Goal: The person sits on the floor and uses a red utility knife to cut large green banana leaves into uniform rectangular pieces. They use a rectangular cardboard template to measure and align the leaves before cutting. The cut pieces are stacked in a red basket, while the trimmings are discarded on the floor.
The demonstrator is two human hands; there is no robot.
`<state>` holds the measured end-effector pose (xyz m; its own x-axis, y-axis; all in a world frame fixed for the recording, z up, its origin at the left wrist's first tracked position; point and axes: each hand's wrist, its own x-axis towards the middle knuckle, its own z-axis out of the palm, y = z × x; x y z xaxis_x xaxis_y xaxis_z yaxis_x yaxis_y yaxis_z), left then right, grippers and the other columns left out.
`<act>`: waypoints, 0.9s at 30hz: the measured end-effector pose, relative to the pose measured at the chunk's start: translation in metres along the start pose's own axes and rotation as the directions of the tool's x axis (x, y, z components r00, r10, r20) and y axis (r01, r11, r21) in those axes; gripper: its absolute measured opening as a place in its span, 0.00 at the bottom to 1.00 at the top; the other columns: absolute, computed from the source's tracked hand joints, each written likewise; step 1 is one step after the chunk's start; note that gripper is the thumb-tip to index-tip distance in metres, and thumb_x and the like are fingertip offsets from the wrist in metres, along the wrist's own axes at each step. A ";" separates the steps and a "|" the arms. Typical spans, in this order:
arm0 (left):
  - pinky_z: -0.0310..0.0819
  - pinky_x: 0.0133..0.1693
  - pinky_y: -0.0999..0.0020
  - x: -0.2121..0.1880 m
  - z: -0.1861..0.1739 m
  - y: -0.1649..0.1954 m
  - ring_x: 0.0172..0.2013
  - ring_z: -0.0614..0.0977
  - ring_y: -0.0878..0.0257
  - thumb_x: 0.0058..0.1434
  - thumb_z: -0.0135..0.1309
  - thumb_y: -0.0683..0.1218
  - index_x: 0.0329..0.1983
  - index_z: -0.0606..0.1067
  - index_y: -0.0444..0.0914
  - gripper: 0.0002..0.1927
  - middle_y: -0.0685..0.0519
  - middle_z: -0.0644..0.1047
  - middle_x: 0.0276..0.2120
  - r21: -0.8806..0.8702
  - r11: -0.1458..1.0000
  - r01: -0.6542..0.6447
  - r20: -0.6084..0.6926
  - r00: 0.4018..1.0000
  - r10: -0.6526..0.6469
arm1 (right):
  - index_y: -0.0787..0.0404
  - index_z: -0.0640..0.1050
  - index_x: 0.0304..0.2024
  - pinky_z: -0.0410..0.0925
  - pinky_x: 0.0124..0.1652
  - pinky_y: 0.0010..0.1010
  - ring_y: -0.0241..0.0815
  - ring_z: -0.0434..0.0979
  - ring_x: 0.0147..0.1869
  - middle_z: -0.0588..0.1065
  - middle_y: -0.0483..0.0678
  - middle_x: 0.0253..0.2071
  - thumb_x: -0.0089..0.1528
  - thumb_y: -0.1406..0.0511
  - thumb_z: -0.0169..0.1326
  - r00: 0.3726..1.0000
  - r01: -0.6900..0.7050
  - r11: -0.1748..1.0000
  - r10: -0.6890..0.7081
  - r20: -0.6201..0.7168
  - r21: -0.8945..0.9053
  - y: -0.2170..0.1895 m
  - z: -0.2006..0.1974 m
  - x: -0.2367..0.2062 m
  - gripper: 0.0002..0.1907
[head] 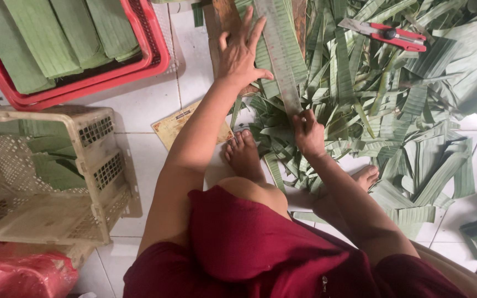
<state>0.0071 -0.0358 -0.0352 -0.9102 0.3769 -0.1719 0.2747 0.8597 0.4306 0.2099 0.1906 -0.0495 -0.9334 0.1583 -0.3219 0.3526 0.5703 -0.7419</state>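
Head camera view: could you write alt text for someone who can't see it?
Seen from above, a person's left hand presses a long metal ruler onto green leaf strips, while the right hand holds its near end. A red basket holds folded leaves.

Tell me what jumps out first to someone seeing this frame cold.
The heap of cut green leaf strips across the white tiled floor on the right. At top centre the left hand lies flat on stacked leaves beside a long metal ruler, while the right hand is at the ruler's near end. A red basket of folded leaves sits top left, a beige crate below it.
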 end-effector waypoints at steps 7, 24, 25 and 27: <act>0.46 0.66 0.38 0.009 0.004 0.003 0.75 0.54 0.56 0.32 0.74 0.73 0.79 0.43 0.55 0.76 0.57 0.46 0.78 0.112 0.992 -0.058 0.033 0.998 0.054 | 0.59 0.69 0.47 0.68 0.34 0.54 0.70 0.78 0.36 0.78 0.63 0.30 0.71 0.59 0.52 1.000 0.002 0.999 -0.002 -0.015 -0.036 0.001 0.002 -0.002 0.11; 0.46 0.67 0.38 0.008 -0.008 0.013 0.77 0.50 0.55 0.31 0.73 0.75 0.79 0.40 0.53 0.79 0.57 0.45 0.79 0.144 0.989 -0.018 0.105 0.994 0.003 | 0.59 0.78 0.39 0.72 0.30 0.42 0.53 0.79 0.30 0.78 0.53 0.32 0.73 0.65 0.54 0.868 0.352 0.811 -0.470 -0.162 -0.467 -0.005 -0.118 0.117 0.08; 0.46 0.67 0.38 0.008 -0.007 0.013 0.76 0.50 0.55 0.32 0.73 0.75 0.79 0.40 0.52 0.78 0.57 0.45 0.78 0.134 0.991 -0.025 0.085 0.996 0.014 | 0.62 0.78 0.49 0.70 0.31 0.45 0.56 0.78 0.34 0.77 0.58 0.41 0.70 0.66 0.58 0.882 0.162 0.735 -0.407 -0.238 -0.659 -0.001 -0.127 0.143 0.08; 0.46 0.67 0.38 0.007 -0.004 0.013 0.76 0.50 0.54 0.34 0.73 0.75 0.79 0.40 0.51 0.77 0.56 0.45 0.78 0.117 0.993 -0.029 0.068 0.997 0.021 | 0.59 0.78 0.53 0.68 0.50 0.49 0.57 0.76 0.57 0.73 0.55 0.58 0.55 0.70 0.59 0.857 0.189 0.641 -0.478 -0.194 -0.744 0.011 -0.147 0.168 0.21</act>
<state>0.0029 -0.0231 -0.0273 -0.8810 0.4175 -0.2228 0.3353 0.8829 0.3288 0.0471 0.3419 -0.0255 -0.9810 0.0196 0.1929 0.0004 0.9950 -0.0994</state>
